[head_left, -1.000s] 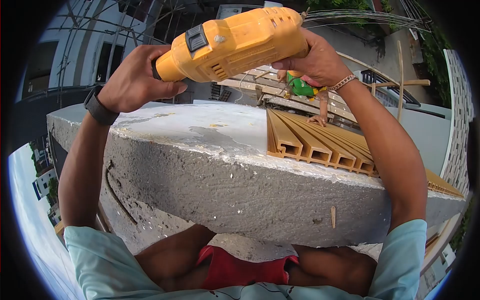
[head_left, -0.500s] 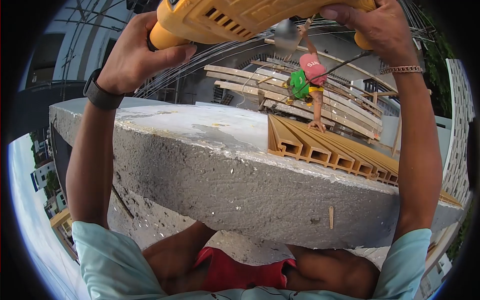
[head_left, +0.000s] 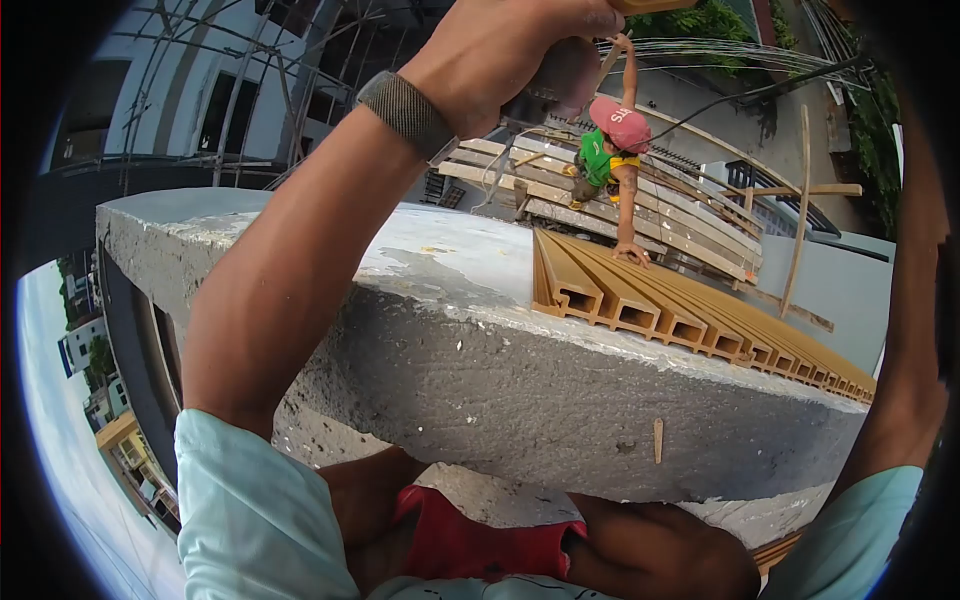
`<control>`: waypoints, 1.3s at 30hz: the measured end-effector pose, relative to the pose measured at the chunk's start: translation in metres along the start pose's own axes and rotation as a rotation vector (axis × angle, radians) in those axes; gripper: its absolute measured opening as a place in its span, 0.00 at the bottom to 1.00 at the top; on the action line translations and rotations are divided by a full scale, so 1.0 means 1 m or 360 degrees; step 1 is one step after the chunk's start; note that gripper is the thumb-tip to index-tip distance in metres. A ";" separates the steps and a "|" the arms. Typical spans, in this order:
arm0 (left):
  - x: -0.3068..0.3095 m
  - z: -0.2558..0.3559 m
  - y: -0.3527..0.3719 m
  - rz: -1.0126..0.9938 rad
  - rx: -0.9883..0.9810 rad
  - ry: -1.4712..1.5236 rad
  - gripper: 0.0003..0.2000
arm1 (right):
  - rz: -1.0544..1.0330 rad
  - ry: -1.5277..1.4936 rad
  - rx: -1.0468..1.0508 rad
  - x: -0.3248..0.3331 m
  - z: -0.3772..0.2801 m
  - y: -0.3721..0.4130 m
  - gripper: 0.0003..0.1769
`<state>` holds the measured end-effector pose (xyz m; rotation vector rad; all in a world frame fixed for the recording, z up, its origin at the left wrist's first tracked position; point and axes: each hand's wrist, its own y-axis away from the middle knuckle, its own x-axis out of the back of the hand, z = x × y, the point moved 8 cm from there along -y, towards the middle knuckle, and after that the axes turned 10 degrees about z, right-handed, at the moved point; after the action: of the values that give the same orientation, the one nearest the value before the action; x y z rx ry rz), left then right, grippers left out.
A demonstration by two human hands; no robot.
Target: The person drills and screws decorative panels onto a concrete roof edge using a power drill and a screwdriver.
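Observation:
My left hand [head_left: 515,55] is raised at the top of the view, with a dark watch band on the wrist. Its fingers close at the edge of a yellow power tool [head_left: 650,5], most of which is cut off by the frame. My right forearm [head_left: 912,300] rises along the right edge, and the hand itself is outside the picture. Below lie brown fluted panels [head_left: 690,310], their hollow ends facing me on the concrete ledge [head_left: 560,400].
A co-worker in a pink cap [head_left: 620,125] stands on wooden planks [head_left: 600,215] below, one hand [head_left: 630,253] on the panels. A black cable [head_left: 760,92] crosses the upper right. Bamboo scaffolding [head_left: 280,70] stands at upper left. A thin wood sliver [head_left: 658,440] shows against the ledge's face.
The yellow tool has moved up and right, nearly out of view. My left hand has followed it rightward; my right hand has left the frame. The co-worker's hand stays on the panels.

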<state>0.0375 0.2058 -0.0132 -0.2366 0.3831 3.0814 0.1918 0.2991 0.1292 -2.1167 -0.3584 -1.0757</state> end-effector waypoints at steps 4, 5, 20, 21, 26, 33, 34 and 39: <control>-0.019 -0.014 -0.006 -0.0393 0.0042 0.0272 0.10 | 0.0008 0.0459 0.0367 -0.013 -0.018 0.004 0.37; -0.016 -0.025 -0.004 -0.0235 0.0055 0.0264 0.11 | -0.0165 0.0563 0.0287 -0.017 -0.021 0.006 0.37; -0.014 -0.079 -0.010 0.0010 0.0058 0.0289 0.31 | -0.0824 0.0869 0.0199 -0.088 0.030 0.004 0.32; -0.013 -0.082 -0.011 0.0009 0.0063 0.0290 0.31 | -0.0953 0.0835 0.0061 -0.092 0.038 0.004 0.32; -0.011 -0.103 -0.022 0.0039 0.0393 0.0150 0.40 | -0.0941 0.0802 0.0325 -0.111 0.043 0.007 0.32; -0.006 -0.135 -0.045 0.0166 0.0315 0.0034 0.42 | -0.1066 0.0796 0.0180 -0.142 0.076 0.023 0.31; -0.006 -0.141 -0.045 0.0161 0.0324 0.0032 0.42 | -0.1071 0.0792 0.0171 -0.146 0.078 0.027 0.31; 0.006 -0.163 -0.042 0.0261 0.0417 0.0011 0.39 | -0.1116 0.0656 0.0180 -0.168 0.084 0.040 0.30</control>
<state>0.0579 0.2064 -0.1802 -0.2169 0.8380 3.1402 0.1594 0.3428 -0.0552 -1.6302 -0.9686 -1.7941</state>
